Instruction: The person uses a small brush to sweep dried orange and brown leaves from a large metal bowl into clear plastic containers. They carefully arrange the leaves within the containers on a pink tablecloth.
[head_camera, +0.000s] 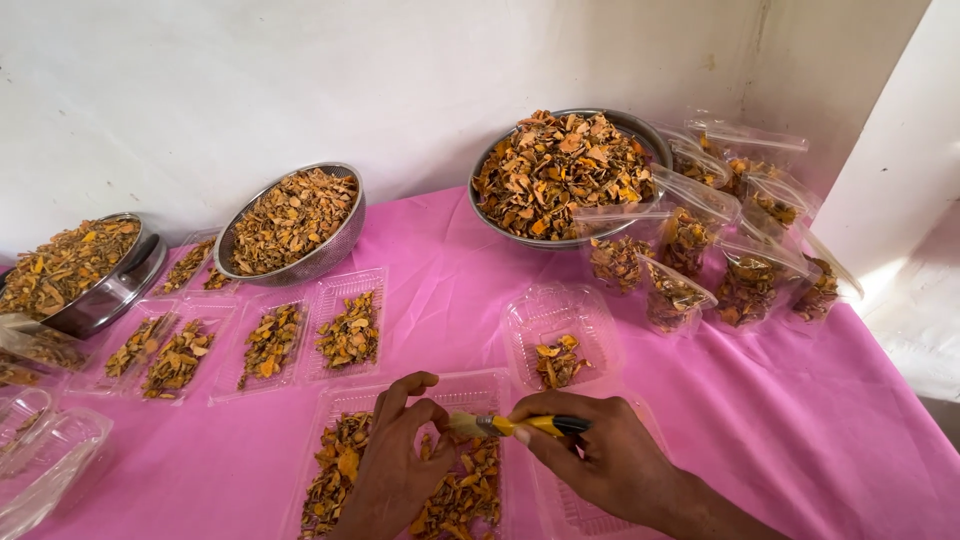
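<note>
At the bottom centre of the frame the right hand (610, 455) was clamped on a small brush (520, 425) with a yellow and black handle, thumb and fingers pinched around the dark end. The brush lay almost level, its pale bristles pointing left toward the left hand (395, 450). The left hand's fingers were curled together, fingertips touching or just beside the bristles; whether they gripped anything could not be told. Both hands hovered over a clear plastic tray (480, 385) holding dried orange and brown chips (340, 470) in its two compartments.

Just above and to the right of the hands sat a smaller clear plastic box (590, 325) with only a few chips inside. To the left of centre, four more filled trays (330, 290) lay in a row on the pink tablecloth (820, 430). Behind them, in the upper left, a mesh metal bowl (335, 245) heaped with chips stood near a steel bowl (120, 285) at the far left edge. A large steel bowl (640, 130) full of chips stood at upper centre, and a cluster of clear plastic bags (750, 280) partly filled with chips stood to its right. Empty clear containers (50, 450) lay at the lower left corner.
</note>
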